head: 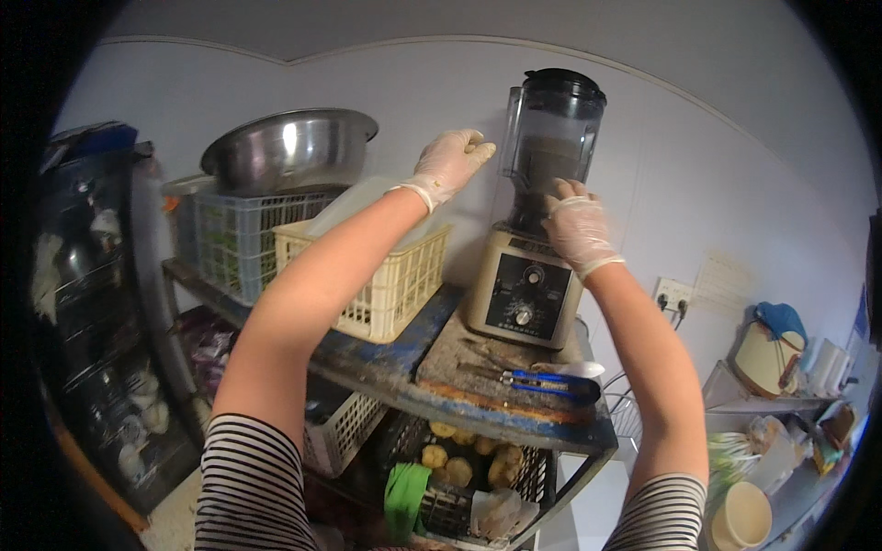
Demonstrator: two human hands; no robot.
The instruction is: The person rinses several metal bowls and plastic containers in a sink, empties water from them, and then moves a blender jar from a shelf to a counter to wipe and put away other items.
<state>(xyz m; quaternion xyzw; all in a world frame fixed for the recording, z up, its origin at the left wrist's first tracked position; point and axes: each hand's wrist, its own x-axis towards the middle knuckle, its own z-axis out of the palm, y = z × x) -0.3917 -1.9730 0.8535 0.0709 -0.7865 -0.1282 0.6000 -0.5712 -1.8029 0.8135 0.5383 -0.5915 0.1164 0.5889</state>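
My left hand (pixel 455 162), in a thin pale glove, is raised left of the blender jar (pixel 557 131), its fingers curled; whether it pinches anything cannot be made out. The gloved right hand (pixel 580 224) lies against the lower right side of the jar, fingers bent towards it, and a small gap cannot be ruled out. The clear jar has a black lid (pixel 566 81) and a handle on its left. It stands on the beige blender base (pixel 527 293) with a black knob panel. Blue-handled pliers or snips (pixel 544 381) lie on the board (pixel 448 365) before the base.
Left of the blender stand a cream plastic crate (pixel 413 279) and a grey-blue crate (pixel 241 241) under a large steel bowl (pixel 289 148). Potatoes (pixel 458 472) and a green cloth (pixel 405 492) are on the lower shelf. A wall socket (pixel 674 295) with plugs is at right.
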